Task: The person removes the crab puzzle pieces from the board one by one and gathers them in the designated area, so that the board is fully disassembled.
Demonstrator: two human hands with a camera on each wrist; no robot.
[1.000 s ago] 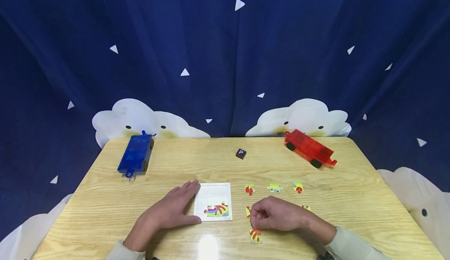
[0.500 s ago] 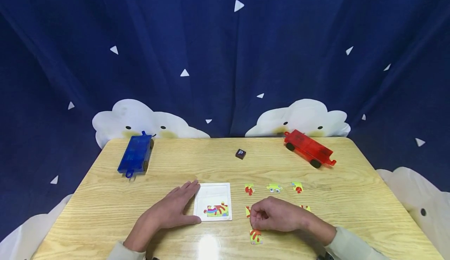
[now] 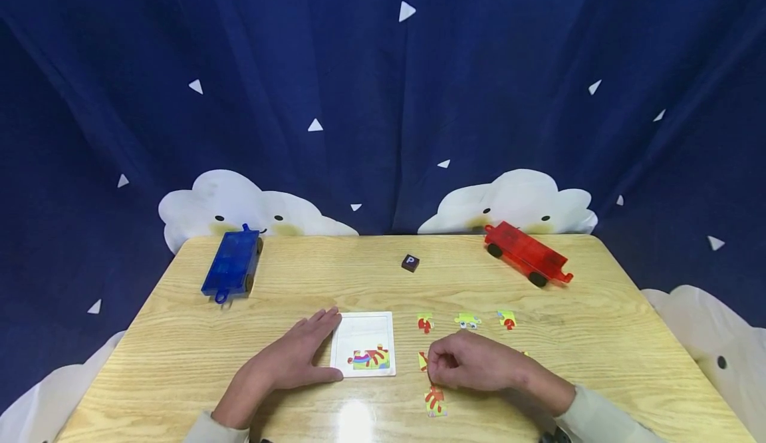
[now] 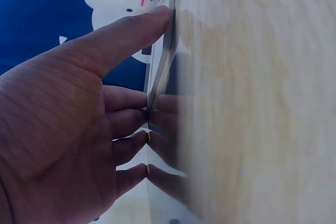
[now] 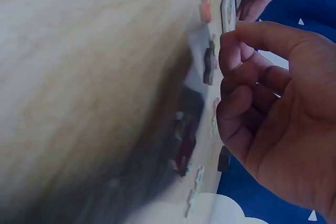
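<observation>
My left hand (image 3: 296, 353) lies along the left side of a white square puzzle tray (image 3: 362, 326), thumb at its near corner and fingertips at the far one. Joined puzzle pieces (image 3: 369, 358) in red, yellow and rainbow colours sit in the tray's lower right. To the right, my right hand (image 3: 473, 361) hovers over loose pieces with fingers curled and thumb meeting index finger; the right wrist view shows nothing between them. A red-and-yellow puzzle piece (image 3: 435, 403) lies just below its fingertips, another piece (image 3: 422, 361) to their left.
Behind the right hand, a row holds a red-marked piece (image 3: 425, 323), an eyes piece (image 3: 467, 320) and a corner piece (image 3: 506, 319). Farther back stand a blue toy wagon (image 3: 231, 263), a dark block marked P (image 3: 410, 263) and a red toy wagon (image 3: 528, 254).
My right hand has risen slightly away from the near piece, showing more of its top, and now covers more of the piece behind its wrist. The left hand has stayed at the tray.
</observation>
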